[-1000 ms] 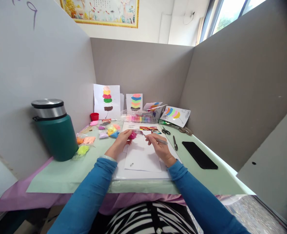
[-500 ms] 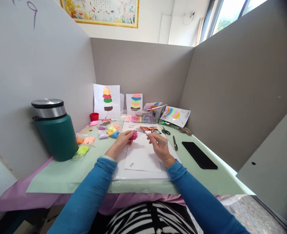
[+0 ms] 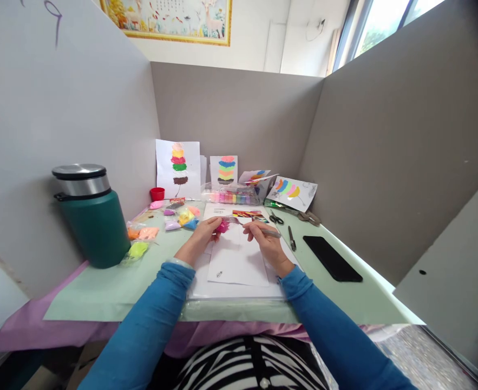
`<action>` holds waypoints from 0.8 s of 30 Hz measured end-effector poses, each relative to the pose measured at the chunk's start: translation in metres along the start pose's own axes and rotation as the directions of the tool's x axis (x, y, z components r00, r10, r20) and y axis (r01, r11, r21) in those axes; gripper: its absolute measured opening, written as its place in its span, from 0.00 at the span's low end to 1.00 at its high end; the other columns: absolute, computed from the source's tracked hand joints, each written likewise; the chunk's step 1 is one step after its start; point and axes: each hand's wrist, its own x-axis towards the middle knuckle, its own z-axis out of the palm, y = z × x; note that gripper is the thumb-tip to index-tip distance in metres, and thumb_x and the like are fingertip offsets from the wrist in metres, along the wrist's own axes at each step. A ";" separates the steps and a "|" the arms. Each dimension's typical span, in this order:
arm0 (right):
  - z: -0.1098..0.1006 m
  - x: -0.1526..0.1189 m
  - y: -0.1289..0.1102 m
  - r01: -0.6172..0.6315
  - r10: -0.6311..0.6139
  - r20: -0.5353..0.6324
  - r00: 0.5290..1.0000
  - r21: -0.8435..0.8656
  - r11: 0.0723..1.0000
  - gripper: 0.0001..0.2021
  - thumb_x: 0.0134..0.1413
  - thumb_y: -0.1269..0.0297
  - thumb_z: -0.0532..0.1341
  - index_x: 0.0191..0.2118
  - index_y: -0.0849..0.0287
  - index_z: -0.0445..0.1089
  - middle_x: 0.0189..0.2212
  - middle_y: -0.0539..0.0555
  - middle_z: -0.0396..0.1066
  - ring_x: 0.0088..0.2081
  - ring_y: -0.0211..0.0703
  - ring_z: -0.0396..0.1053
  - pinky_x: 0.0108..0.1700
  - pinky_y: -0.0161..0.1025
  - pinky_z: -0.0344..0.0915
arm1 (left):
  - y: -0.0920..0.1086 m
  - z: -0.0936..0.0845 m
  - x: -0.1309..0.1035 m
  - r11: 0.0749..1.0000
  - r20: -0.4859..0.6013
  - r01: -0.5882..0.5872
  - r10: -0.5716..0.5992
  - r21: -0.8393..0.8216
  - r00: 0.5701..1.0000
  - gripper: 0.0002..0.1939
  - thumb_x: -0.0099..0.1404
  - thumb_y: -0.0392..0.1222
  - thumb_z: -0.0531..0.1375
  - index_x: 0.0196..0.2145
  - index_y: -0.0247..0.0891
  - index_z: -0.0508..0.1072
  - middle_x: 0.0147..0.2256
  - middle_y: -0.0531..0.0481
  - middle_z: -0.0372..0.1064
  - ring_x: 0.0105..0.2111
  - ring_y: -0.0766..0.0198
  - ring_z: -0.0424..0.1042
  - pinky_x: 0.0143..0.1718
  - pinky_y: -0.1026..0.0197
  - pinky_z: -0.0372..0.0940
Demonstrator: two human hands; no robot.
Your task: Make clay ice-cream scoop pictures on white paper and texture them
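Between the fingers of my left hand [image 3: 202, 238] is a small lump of bright pink clay [image 3: 222, 226]. My right hand [image 3: 266, 241] grips a metal fork [image 3: 272, 233] by its handle, the tines pointing left and reaching the clay's right side. Both hands are above a white sheet of paper [image 3: 239, 265] with a small dark mark near its lower left corner. Beyond the hands, a strip with a colourful picture [image 3: 247, 214] lies on the papers.
A green thermos [image 3: 95, 222] stands at the left, near bagged clay pieces [image 3: 185, 218]. Painted cards [image 3: 177, 173] lean at the back beside a red cup [image 3: 157, 194]. Scissors [image 3: 276, 218], a pen [image 3: 291, 238] and a black phone [image 3: 332, 258] lie on the right.
The fork in my right hand has moved slightly left, and its tines now meet the pink clay. My left hand has stayed almost still.
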 end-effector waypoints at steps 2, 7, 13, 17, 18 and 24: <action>0.000 -0.001 0.000 0.004 -0.005 -0.048 0.999 -0.020 1.000 0.14 0.61 0.56 0.56 0.35 0.59 0.75 0.27 0.52 0.71 0.25 0.36 0.65 0.30 0.37 0.66 | 0.000 0.000 0.001 1.000 -0.010 0.002 -0.002 -0.009 1.000 0.18 0.54 0.53 0.65 0.32 0.35 0.73 0.25 0.53 0.65 0.20 0.71 0.60 0.21 0.65 0.54; 0.001 -0.001 0.004 0.018 -0.025 -0.102 0.995 -0.066 0.998 0.14 0.62 0.56 0.55 0.36 0.58 0.74 0.27 0.51 0.70 0.25 0.36 0.65 0.31 0.37 0.66 | 0.000 0.000 0.001 1.000 -0.010 0.013 -0.013 -0.022 1.000 0.19 0.54 0.54 0.65 0.34 0.35 0.73 0.25 0.53 0.65 0.19 0.71 0.60 0.20 0.65 0.54; 0.001 -0.001 0.005 0.016 -0.018 -0.047 0.999 -0.053 0.998 0.14 0.62 0.55 0.55 0.36 0.58 0.74 0.28 0.52 0.71 0.26 0.37 0.66 0.31 0.38 0.67 | 0.000 0.001 0.000 1.000 -0.009 -0.001 0.001 -0.020 1.000 0.18 0.55 0.54 0.65 0.33 0.35 0.73 0.25 0.53 0.65 0.20 0.71 0.60 0.21 0.65 0.54; 0.001 0.000 0.004 0.029 -0.038 -0.100 0.994 -0.093 0.995 0.14 0.62 0.55 0.55 0.37 0.57 0.74 0.28 0.51 0.71 0.26 0.37 0.66 0.34 0.38 0.67 | 0.001 0.000 0.001 1.000 -0.013 0.009 -0.009 -0.026 1.000 0.20 0.54 0.55 0.65 0.36 0.35 0.74 0.25 0.53 0.65 0.20 0.71 0.60 0.21 0.65 0.53; 0.001 0.000 0.004 0.026 -0.034 -0.088 0.996 -0.092 0.995 0.14 0.62 0.55 0.55 0.37 0.57 0.74 0.28 0.51 0.71 0.26 0.37 0.66 0.33 0.38 0.67 | 0.001 0.000 0.001 1.000 -0.012 0.010 -0.010 -0.020 1.000 0.20 0.54 0.55 0.65 0.36 0.35 0.74 0.25 0.53 0.65 0.20 0.71 0.59 0.21 0.65 0.53; 0.001 0.000 0.002 0.003 -0.004 -0.012 1.000 -0.037 0.999 0.15 0.61 0.55 0.55 0.37 0.58 0.75 0.28 0.52 0.72 0.25 0.37 0.66 0.31 0.37 0.67 | -0.002 -0.002 0.002 1.000 -0.017 -0.025 0.025 -0.007 1.000 0.19 0.55 0.55 0.64 0.34 0.35 0.74 0.26 0.51 0.66 0.21 0.71 0.61 0.22 0.65 0.55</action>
